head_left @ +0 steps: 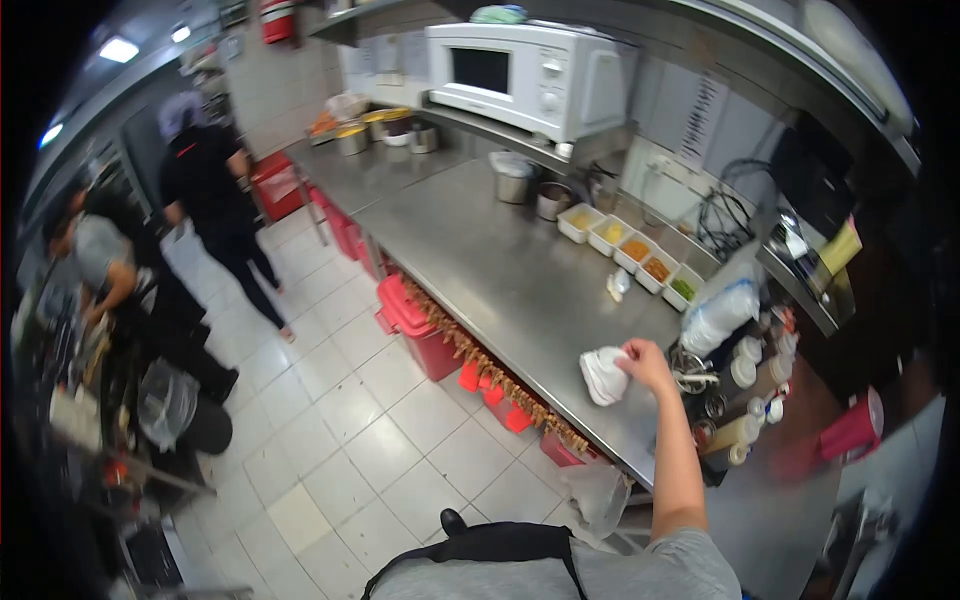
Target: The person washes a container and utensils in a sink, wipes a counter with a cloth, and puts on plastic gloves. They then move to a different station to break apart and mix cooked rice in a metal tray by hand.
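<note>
My right hand (648,364) reaches over the steel counter (470,240), its fingers closed on the edge of a bunched white cloth (603,378). The cloth looks folded or crumpled and lies at the counter's front edge. Just right of the hand are a wire-like metal utensil (692,372) and a group of bottles (742,372). A small whitish item (618,285) lies farther back, near a row of white containers (636,248) with yellow, orange and green contents. My left hand is out of view.
A white microwave (530,80) stands on a shelf above the counter. Metal pots (513,178) sit beneath it. Red bins (425,325) stand under the counter. Two people (215,190) are at the left, one beside another work surface. A plastic bag (600,497) hangs below the front edge.
</note>
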`<act>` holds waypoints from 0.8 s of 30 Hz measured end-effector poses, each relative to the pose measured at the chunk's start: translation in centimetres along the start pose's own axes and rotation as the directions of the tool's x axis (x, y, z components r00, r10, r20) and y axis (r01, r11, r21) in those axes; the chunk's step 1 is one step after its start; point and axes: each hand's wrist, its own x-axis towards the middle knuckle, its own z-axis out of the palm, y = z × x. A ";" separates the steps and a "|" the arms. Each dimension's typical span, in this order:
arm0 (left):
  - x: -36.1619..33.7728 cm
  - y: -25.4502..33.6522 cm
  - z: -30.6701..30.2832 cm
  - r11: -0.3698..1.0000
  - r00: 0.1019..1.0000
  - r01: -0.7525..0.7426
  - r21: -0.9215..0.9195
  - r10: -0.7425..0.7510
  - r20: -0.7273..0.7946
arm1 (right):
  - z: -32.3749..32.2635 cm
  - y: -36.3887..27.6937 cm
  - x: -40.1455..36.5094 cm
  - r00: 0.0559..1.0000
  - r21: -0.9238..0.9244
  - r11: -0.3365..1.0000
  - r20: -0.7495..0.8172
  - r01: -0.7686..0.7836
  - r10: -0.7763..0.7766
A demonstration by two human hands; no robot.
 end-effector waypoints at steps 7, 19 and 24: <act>9.6 17.0 -18.1 0.935 0.889 -0.348 -0.068 0.306 -0.342 | -1.2 0.8 5.1 0.916 -0.045 0.972 -0.347 -0.229 0.200; 11.4 18.0 -7.4 0.786 0.910 -0.352 0.508 0.414 -0.009 | 18.6 1.2 15.2 0.988 -0.424 0.896 -0.127 -0.134 0.088; 6.3 12.8 -8.0 0.994 0.994 0.105 0.001 -0.105 -0.007 | 28.7 -9.6 24.4 0.978 -0.356 0.918 0.169 0.178 -0.124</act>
